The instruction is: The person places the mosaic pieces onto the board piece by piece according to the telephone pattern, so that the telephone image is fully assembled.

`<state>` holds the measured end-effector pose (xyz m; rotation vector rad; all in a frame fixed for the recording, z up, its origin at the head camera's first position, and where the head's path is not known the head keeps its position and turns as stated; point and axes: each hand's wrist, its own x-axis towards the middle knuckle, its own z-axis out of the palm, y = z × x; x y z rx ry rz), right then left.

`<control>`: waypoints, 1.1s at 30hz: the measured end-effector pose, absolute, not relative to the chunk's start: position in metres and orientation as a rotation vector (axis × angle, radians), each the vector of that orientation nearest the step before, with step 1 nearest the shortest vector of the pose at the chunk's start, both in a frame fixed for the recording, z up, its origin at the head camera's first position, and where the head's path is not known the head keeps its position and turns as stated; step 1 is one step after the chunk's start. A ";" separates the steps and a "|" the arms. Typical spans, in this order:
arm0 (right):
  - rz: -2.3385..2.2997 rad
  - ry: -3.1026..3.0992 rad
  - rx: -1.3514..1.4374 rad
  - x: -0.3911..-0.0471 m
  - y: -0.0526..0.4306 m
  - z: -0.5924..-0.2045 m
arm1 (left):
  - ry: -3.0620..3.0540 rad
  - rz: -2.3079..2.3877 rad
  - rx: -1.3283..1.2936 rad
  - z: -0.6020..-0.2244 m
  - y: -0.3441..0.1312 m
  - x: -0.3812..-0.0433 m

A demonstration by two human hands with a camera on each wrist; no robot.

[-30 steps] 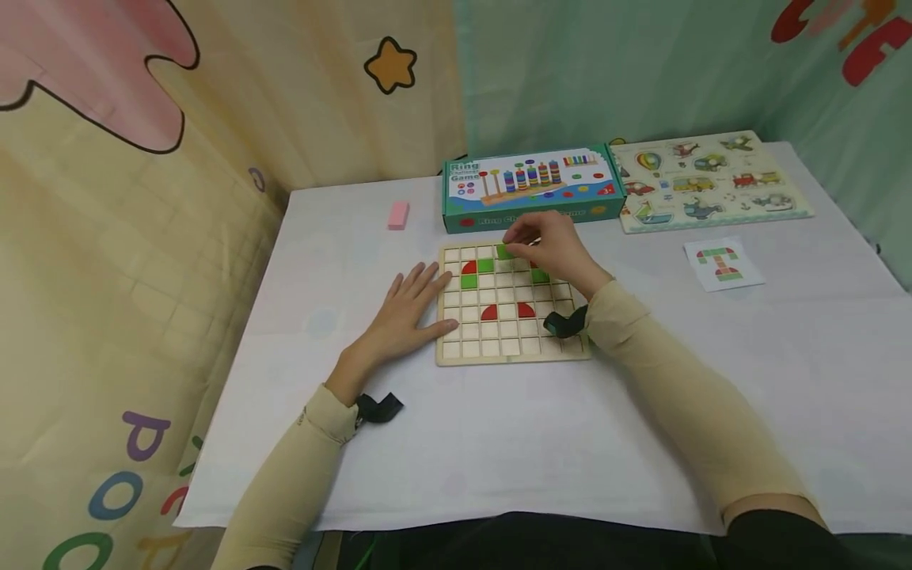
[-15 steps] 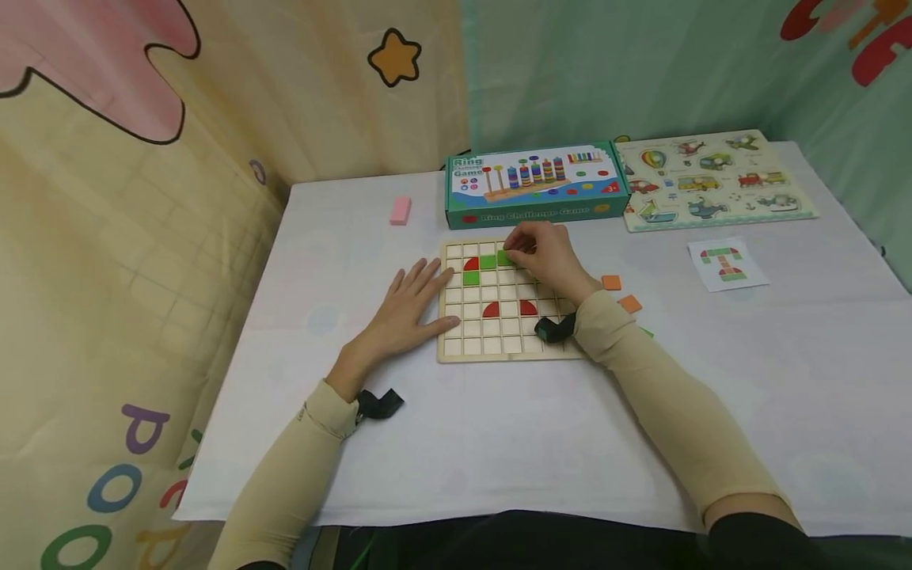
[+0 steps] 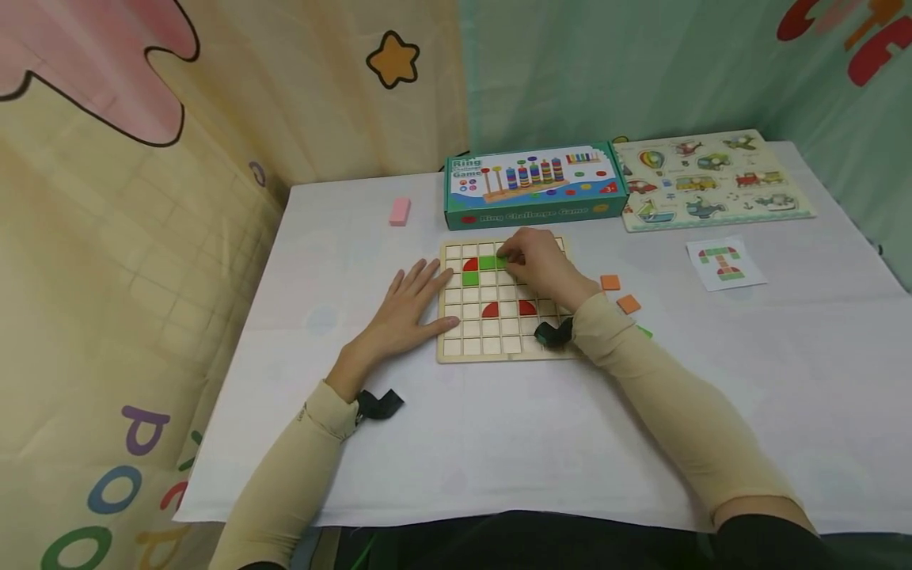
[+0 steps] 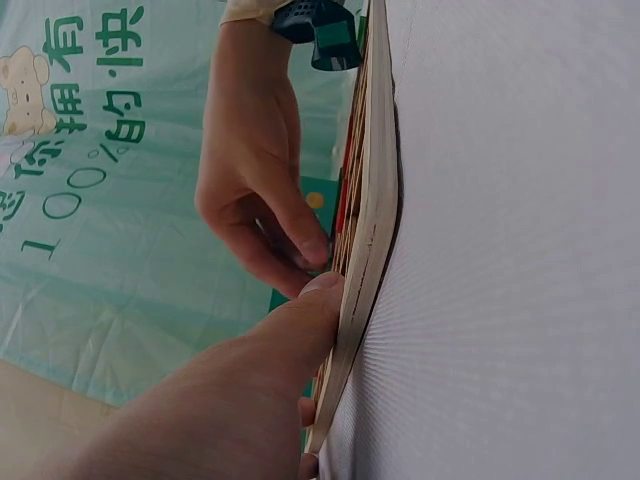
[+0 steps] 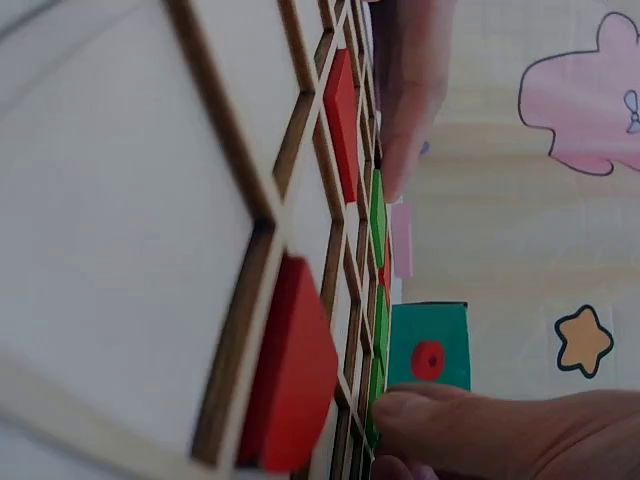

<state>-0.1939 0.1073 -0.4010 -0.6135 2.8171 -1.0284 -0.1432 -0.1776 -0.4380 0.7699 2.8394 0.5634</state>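
My left hand (image 3: 409, 309) lies spread beside the wooden grid board (image 3: 499, 359), its fingertips and thumb on the left rim. In the left wrist view the thumb (image 4: 322, 290) rests on the board's edge. My right hand (image 3: 543, 265) reaches over the upper right cells and pinches a green square tile (image 3: 502, 262), right beside another green tile (image 3: 488, 262). A red quarter-circle tile (image 3: 470, 264) sits to their left, with a green square (image 3: 470, 279) below it. Lower down are two more red quarter-circles (image 3: 490, 310). The right hand and wrist hide the board's right side.
Two orange tiles (image 3: 609, 283) and part of a green tile (image 3: 644, 331) lie right of the board. A pattern card (image 3: 727, 264) is farther right. Behind stand a green game box (image 3: 534, 190) and a picture puzzle board (image 3: 716, 182). A pink block (image 3: 400, 212) lies back left.
My right hand has lowered toward me with the green tile, from near the top row to beside the other green tile. Orange tiles have come into view as the forearm shifted. The left hand stays put.
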 end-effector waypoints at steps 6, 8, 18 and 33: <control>-0.973 2.828 -0.686 -0.191 0.126 -0.392 | 2.839 0.570 0.783 -0.438 -0.176 -0.143; -0.959 2.831 -0.690 -0.189 0.136 -0.389 | 2.839 0.574 0.785 -0.438 -0.176 -0.143; -0.969 2.806 -0.527 -0.167 0.201 -0.381 | 2.847 0.562 0.777 -0.439 -0.177 -0.144; -0.929 2.828 -0.381 -0.147 0.253 -0.398 | 2.846 0.548 0.789 -0.438 -0.178 -0.143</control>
